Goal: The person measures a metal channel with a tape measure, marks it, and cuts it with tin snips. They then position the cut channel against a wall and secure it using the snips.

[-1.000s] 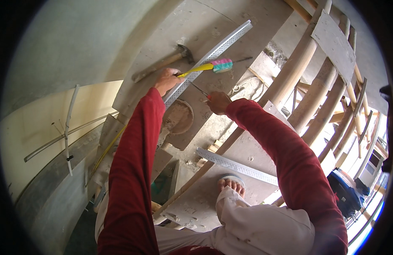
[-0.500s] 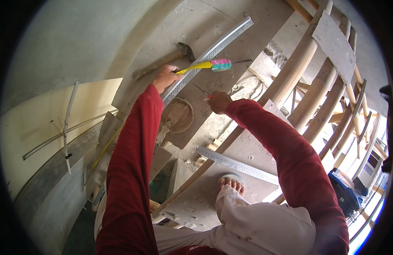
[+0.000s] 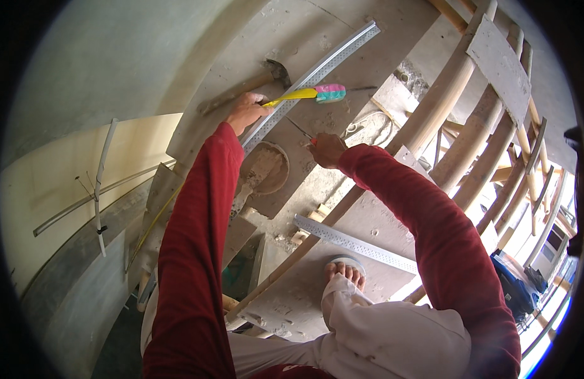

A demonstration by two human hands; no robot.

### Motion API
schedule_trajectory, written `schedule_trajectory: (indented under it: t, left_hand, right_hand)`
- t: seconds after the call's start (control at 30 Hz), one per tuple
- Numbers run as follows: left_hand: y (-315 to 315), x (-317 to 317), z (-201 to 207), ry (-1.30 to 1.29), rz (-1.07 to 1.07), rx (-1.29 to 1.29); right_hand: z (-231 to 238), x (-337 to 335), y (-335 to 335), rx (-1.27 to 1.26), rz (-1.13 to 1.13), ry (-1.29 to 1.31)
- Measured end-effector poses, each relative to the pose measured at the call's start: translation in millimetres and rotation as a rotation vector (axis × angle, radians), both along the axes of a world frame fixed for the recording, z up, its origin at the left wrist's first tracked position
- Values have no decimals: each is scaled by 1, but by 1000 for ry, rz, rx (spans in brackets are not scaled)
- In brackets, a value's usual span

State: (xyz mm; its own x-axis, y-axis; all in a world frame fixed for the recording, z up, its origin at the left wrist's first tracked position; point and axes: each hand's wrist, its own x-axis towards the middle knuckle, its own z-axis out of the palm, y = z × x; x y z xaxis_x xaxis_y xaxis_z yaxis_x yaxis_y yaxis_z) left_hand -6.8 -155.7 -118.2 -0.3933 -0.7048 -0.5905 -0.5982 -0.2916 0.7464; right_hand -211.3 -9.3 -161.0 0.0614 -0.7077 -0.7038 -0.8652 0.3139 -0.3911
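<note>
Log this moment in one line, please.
left hand: gripping yellow tape | right hand: holding thin tool | metal strip: crossed by tape | hammer: beside strip

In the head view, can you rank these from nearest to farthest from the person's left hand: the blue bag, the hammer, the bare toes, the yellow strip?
From the left hand:
1. Yellow strip: in its grasp, reaching right.
2. Hammer: just beyond the hand.
3. Bare toes: lower, right of the hand.
4. Blue bag: far right.
</note>
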Motion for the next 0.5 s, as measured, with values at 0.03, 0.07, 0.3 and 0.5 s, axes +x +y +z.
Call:
schedule_trajectory:
  t: [0.03, 0.07, 0.3, 0.5]
  left_hand:
    - [1, 0, -1, -18, -3, -10]
    - [2, 0, -2, -37, -5, -21]
    - [-1, 3, -15, 4, -19, -19]
    - [-9, 3, -10, -37, -126, 137]
  right_hand:
    - [0, 0, 0, -35, 1, -6]
    - [0, 0, 0, -49, -1, 2]
    - [3, 2, -4, 14, -121, -25]
    - [1, 1, -6, -72, -99, -47]
